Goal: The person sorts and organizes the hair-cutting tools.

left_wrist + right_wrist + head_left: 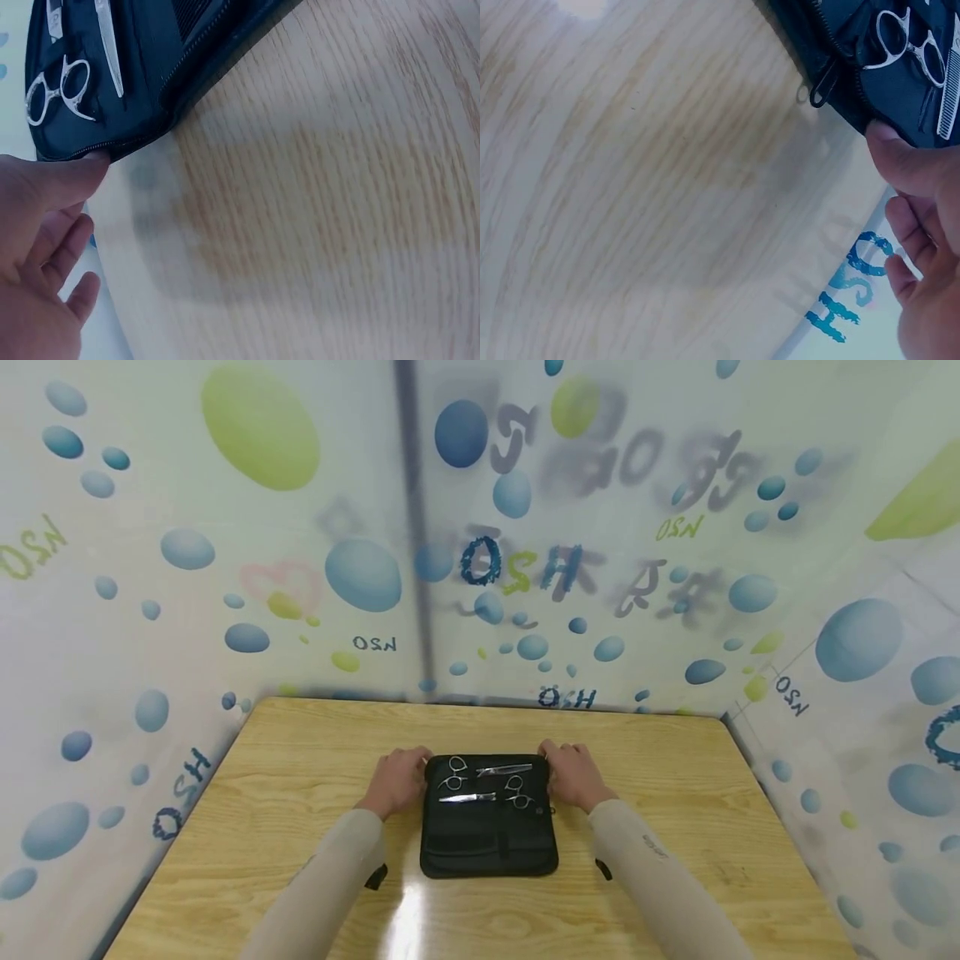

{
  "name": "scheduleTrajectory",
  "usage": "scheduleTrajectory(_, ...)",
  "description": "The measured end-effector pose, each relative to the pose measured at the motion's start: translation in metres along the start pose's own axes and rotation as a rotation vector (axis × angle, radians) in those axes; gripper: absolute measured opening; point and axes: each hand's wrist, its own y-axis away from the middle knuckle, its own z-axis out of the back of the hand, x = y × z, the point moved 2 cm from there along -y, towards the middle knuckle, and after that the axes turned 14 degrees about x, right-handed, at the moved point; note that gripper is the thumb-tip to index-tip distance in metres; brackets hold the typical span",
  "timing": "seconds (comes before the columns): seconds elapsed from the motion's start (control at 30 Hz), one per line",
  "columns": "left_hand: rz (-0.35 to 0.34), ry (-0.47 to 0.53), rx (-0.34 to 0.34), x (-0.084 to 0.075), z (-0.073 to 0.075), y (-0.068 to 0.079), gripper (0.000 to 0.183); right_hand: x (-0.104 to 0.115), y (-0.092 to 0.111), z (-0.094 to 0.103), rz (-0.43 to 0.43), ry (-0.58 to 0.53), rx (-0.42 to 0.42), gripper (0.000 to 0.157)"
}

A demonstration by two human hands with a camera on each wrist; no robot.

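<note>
A black zippered scissors case [457,822] lies opened out on the table in the head view. In its upper half sit thinning shears [506,769] and, below them, straight-bladed scissors [467,797], their handles pointing opposite ways. My left hand [399,781] pinches the far left corner, thumb on the zippered edge. At the far right corner my right hand [576,775] grips the edge likewise, its thumb on top. Dark comb-like teeth [193,16] show in the near pocket in the left wrist view. A zipper pull [823,84] hangs from the right side.
The light wooden table [300,777] reaches a wall [360,677] at its far edge, patterned with blue and green bubbles and H2O lettering. Another patterned wall [862,710] stands on the right. Glare shows on the tabletop just in front of the case.
</note>
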Motion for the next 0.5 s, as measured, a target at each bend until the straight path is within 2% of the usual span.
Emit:
scheduleTrajectory(0.27,-0.086,0.020,-0.125,-0.007,0.012,0.003,0.018,-0.005,0.002,0.012,0.034,0.050,-0.139,0.028)
scheduleTrajectory(0.5,-0.161,-0.028,-0.153,-0.012,0.018,0.011,0.016,-0.003,0.010,0.018,0.073,0.061,-0.184,0.019)
